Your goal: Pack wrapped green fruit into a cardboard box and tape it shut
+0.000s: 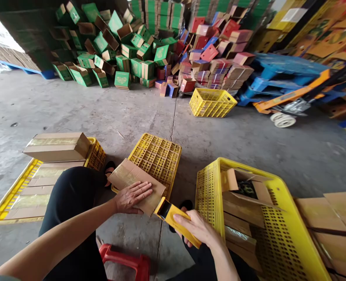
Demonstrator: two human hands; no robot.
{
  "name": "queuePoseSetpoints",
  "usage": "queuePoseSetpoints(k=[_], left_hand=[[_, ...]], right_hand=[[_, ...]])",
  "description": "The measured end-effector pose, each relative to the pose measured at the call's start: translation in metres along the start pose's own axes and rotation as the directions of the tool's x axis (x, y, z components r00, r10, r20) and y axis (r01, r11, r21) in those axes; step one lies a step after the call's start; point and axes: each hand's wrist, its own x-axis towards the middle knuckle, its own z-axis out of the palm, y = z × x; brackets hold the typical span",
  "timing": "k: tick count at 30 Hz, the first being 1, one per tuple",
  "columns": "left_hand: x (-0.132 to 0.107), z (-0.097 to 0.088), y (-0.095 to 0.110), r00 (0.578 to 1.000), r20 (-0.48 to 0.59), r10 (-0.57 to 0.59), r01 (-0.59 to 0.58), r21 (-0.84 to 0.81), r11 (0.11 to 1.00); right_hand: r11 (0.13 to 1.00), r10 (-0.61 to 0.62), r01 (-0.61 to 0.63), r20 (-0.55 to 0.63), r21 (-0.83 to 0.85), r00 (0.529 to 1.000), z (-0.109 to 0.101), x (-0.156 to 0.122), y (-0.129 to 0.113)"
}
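Observation:
A brown cardboard box (126, 171) lies across the near part of an upturned yellow crate (155, 152). My left hand (134, 197) rests flat on its top, fingers stretched out. A yellow tape dispenser (168, 212) is gripped in my right hand (195, 226), and its front end touches or nearly touches the right end of the box. To the left, a yellow crate (98, 156) carries several taped boxes, one of them (58, 146) set on top. On the right, a large yellow crate (209, 191) holds several boxes; one box (249, 187) has open flaps and dark contents I cannot make out.
Part of a red stool (123, 259) shows below, between my legs. More brown boxes (334, 218) stand at the far right. Ahead are a yellow crate (212, 103), an orange pallet jack (293, 95), blue pallets (287, 68), and heaps of green boxes (123, 78) and red boxes (209, 52).

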Motion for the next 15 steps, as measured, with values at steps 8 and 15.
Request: queuePoseSetpoints(k=[8,15], left_hand=[[0.009,0.000,0.023,0.999,0.032,0.020,-0.020,-0.003,1.000],[0.018,0.010,0.030,0.997,0.016,0.081,-0.080,-0.071,0.994]], right_hand=[[1.000,-0.019,0.019,-0.001,0.016,1.000,0.002,-0.003,-0.002],[1.000,-0.013,0.013,0.007,0.025,1.000,0.002,-0.002,-0.005]])
